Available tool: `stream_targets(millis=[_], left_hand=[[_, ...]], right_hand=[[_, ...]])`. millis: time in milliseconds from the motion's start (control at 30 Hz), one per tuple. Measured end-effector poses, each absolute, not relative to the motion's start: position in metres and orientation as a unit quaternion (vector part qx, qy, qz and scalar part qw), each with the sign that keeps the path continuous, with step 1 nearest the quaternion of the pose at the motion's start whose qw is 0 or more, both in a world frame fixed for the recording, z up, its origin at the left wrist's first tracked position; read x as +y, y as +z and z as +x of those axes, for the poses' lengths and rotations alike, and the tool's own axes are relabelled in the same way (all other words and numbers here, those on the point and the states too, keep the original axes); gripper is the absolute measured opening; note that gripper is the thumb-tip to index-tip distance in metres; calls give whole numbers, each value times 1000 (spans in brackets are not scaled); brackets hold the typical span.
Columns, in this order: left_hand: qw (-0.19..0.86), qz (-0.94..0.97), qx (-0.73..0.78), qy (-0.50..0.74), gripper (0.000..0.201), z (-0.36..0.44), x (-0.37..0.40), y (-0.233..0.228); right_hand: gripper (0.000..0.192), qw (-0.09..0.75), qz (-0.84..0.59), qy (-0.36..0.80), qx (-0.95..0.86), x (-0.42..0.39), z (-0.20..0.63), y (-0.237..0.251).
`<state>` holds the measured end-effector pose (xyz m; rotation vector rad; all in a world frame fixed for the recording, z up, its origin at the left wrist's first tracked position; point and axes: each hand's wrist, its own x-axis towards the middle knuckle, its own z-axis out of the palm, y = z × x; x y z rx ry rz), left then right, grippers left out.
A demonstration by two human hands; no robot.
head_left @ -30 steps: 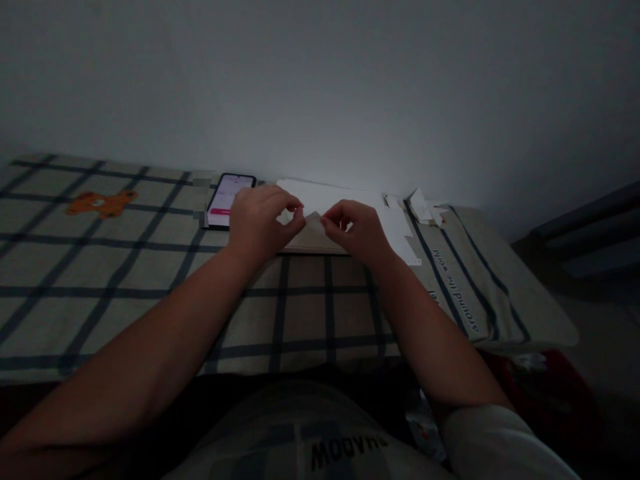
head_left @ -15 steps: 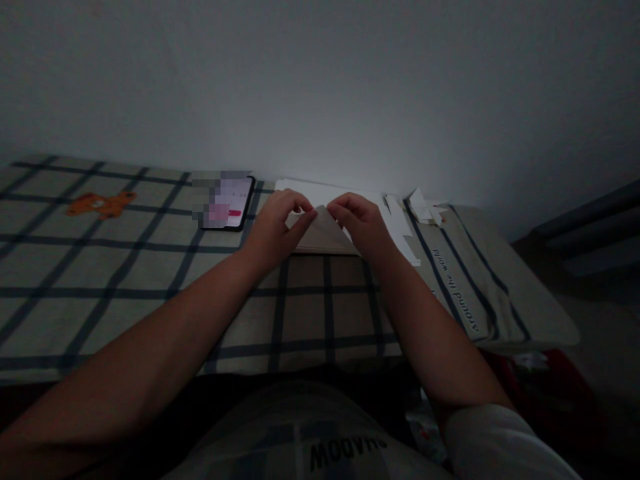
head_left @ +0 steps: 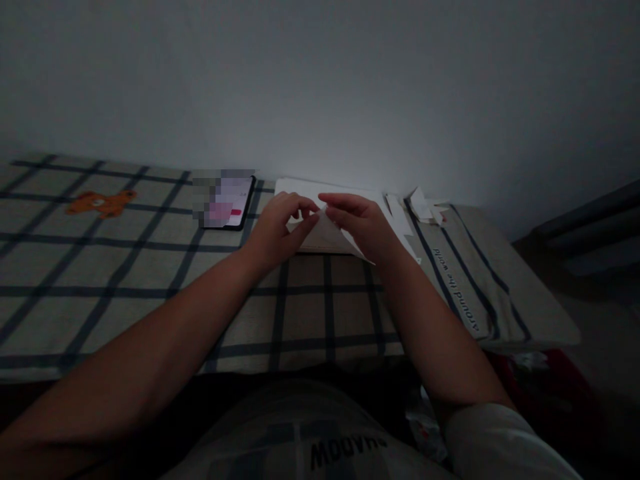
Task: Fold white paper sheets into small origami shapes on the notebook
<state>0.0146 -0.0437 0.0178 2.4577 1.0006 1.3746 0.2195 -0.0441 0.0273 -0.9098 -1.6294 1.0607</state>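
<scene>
- while both hands met over the checked cloth (head_left: pixel 150 267), the left hand (head_left: pixel 280 227) and right hand (head_left: pixel 360 223) pinched a folded paper piece (head_left: pixel 327 233) between them
- fingers of both were closed on its top edge
- paper sat on a white sheet (head_left: pixel 310 188) by the wall — phone (head_left: pixel 225 200) just left, paper scraps (head_left: pixel 425 207) to the right

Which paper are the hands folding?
The sheet pinched between left hand and right hand, not the loose scraps by the wall.
</scene>
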Motion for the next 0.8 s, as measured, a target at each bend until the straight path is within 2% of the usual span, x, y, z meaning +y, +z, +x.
stream_targets(millis=[200,400,800], left_hand=[[78,820,301,481,12,18,-45,20],[91,815,323,473,15,18,-46,20],[117,812,313,478,20,17,-47,22]], right_hand=[[27,468,-377,396,-694,-46,218,30],[15,463,-387,439,-665,-48,217,32],[19,469,-365,452,-665,-49,216,33]])
